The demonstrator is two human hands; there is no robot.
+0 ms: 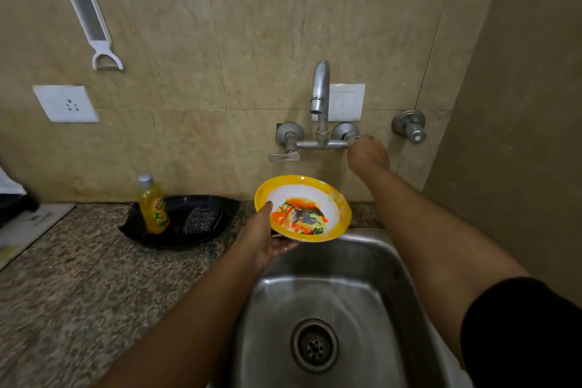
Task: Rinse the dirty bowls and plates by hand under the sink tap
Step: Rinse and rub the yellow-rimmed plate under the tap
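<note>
The left hand (263, 231) grips the yellow-rimmed plate (304, 208), fingers curled round its left edge, above the far side of the sink (371, 249). The right hand (367, 154) closes on the tap's (320, 88) right handle. No water shows; opening it looks next.

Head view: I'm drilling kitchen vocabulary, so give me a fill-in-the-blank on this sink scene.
1. The left hand holds a bowl whose rim is ____.
2. The right hand grips the tap's ____ handle.
3. The soap bottle stands in a ____ tray.
Missing: yellow; right; black.
</note>
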